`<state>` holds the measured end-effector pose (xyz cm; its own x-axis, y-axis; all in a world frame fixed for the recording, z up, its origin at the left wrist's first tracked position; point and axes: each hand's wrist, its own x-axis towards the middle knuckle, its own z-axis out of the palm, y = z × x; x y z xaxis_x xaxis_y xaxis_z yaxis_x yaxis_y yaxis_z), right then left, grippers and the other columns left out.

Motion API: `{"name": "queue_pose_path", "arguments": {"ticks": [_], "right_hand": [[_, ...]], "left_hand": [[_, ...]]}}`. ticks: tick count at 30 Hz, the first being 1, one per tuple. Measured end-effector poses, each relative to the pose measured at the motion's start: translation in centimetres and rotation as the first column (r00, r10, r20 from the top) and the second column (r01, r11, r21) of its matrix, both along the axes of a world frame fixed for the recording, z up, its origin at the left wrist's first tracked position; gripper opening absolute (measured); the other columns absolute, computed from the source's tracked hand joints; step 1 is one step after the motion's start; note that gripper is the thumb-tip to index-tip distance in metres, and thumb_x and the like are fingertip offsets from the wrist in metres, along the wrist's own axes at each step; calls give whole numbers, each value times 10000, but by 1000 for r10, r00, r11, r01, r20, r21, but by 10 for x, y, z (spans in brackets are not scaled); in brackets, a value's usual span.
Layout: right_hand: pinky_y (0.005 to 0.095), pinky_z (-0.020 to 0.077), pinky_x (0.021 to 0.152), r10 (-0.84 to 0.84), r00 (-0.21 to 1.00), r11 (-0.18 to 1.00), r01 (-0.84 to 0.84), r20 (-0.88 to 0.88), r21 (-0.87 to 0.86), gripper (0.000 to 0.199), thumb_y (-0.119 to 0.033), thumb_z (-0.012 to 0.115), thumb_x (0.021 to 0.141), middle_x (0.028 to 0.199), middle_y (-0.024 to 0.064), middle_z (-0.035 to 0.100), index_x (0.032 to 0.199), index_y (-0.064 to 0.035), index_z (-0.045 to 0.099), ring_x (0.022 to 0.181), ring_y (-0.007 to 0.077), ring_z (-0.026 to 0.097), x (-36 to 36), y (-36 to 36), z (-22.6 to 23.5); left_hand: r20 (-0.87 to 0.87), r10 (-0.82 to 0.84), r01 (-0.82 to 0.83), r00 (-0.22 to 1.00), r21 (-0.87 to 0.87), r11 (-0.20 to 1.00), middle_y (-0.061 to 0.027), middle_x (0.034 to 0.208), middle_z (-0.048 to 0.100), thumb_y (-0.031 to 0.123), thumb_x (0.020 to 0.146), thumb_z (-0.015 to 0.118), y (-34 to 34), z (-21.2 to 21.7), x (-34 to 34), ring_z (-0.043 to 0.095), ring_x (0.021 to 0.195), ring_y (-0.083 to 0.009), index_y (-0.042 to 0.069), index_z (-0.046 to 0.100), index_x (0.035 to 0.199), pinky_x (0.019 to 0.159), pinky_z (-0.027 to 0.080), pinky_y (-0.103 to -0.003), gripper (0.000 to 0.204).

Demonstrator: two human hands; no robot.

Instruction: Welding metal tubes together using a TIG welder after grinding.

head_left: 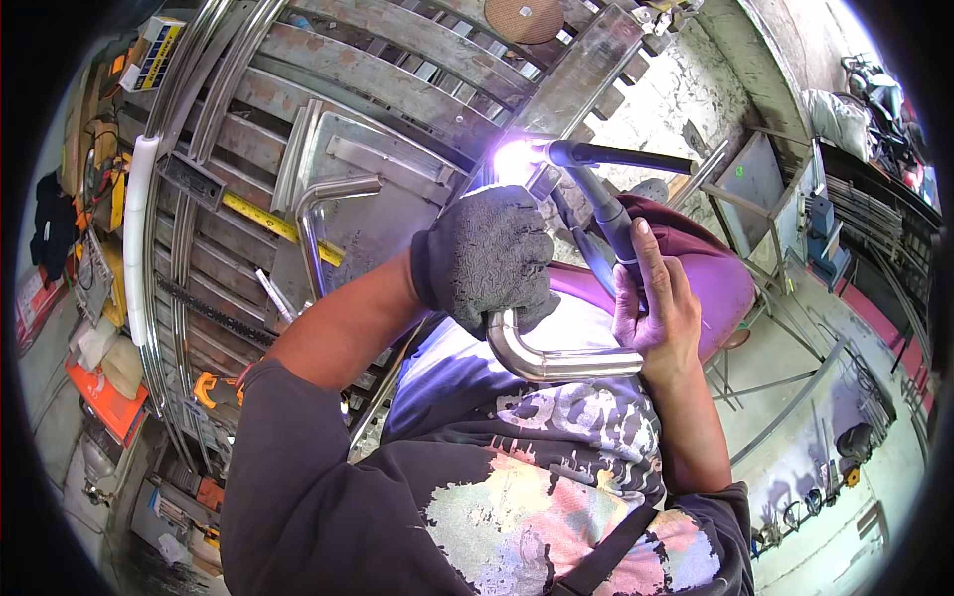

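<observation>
My left hand, in a dark grey work glove, is closed around a shiny bent steel tube. Below the glove the tube curves to the right and ends by my right wrist. My bare right hand grips a black welding torch, its index finger stretched along the handle. A bright white-violet arc glows at the torch's head, just above the glove. Its glare hides the tube's upper end and the spot being heated.
On the slatted metal bench to the left lie another bent steel tube, a yellow spirit level and long steel tubes. A round brown disc rests at the far edge. Metal frames stand at the right.
</observation>
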<state>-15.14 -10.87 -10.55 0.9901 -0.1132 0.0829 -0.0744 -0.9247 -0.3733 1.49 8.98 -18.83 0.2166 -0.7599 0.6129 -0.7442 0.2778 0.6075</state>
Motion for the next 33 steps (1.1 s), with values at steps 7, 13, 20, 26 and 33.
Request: {"name": "queue_pose_path", "arguments": {"ticks": [7,13,20,26,33], "right_hand": [[434,629,791,-170,985,957,172,-30,233,801,26,759,869,1282,288,684,1584,29,398,1020,424,752,-13,-1,-8],[425,599,690,-107,994,983,103,19,150,800,67,747,857,1165,237,709,1584,1,422,807,342,722,0,2,4],[424,548,628,-124,992,967,126,-22,222,886,91,737,789,895,138,618,1603,-130,464,722,313,650,-5,5,-2],[422,554,633,-102,995,970,101,-6,222,873,82,737,799,905,137,627,1603,-122,463,727,301,651,-4,5,-4],[426,554,616,-98,991,979,113,-94,169,848,25,745,828,921,122,608,1608,-160,469,706,286,646,-7,7,1]], "left_hand": [[78,-63,56,995,96,994,-18,770,647,311,583,825,2,5,6,670,797,-248,177,630,637,728,495,-435,243],[-136,-58,57,989,-10,998,-86,789,613,250,564,789,-2,21,18,627,719,-329,166,654,722,674,501,-453,224],[-171,4,-12,985,-49,999,-85,781,598,211,617,843,-4,14,17,635,729,-336,151,623,717,682,498,-456,248],[-165,20,-22,986,-14,1000,-92,814,619,162,620,838,-2,15,17,657,763,-347,153,624,738,726,525,-471,245],[-164,8,-16,986,-43,999,-94,850,649,159,634,837,-1,16,18,678,807,-360,159,643,786,756,536,-479,246]]}}
